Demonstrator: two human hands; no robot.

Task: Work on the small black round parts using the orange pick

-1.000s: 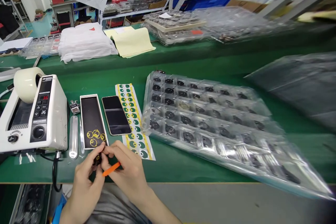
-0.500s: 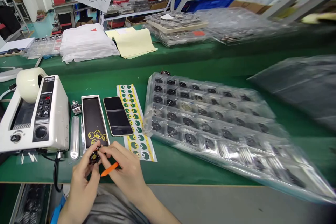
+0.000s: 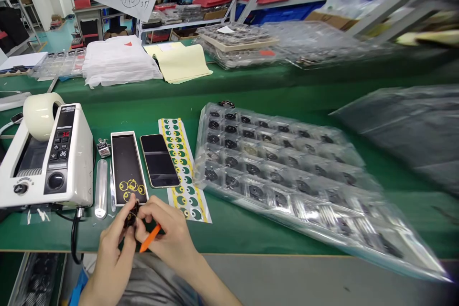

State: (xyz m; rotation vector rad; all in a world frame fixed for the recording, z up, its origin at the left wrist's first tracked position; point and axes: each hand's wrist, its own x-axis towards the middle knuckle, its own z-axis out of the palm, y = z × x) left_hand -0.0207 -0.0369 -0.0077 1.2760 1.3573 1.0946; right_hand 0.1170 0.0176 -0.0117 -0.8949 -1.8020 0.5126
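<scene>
— Black part [image 3: 130, 215] with yellow marks: where does it sit?
— At the near edge of the green table [image 3: 251, 229], pinched in the left hand [image 3: 114, 244]; the fingertips close round it just in front of the black tray [image 3: 126, 165].
— And the right hand [image 3: 168, 236]?
— Pressed against the left; it grips an orange stick [image 3: 149, 238], its thumb and forefinger touching the part; the sticker strip [image 3: 181, 162] lies just beyond.

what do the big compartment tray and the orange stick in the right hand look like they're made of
Compartment tray: looks like thin clear plastic, glossy; the dark parts show through it and its ridges catch glare. Orange stick, in the right hand: probably matte plastic, judging by its uniform bright colour with no shine, though too small to be sure.
</scene>
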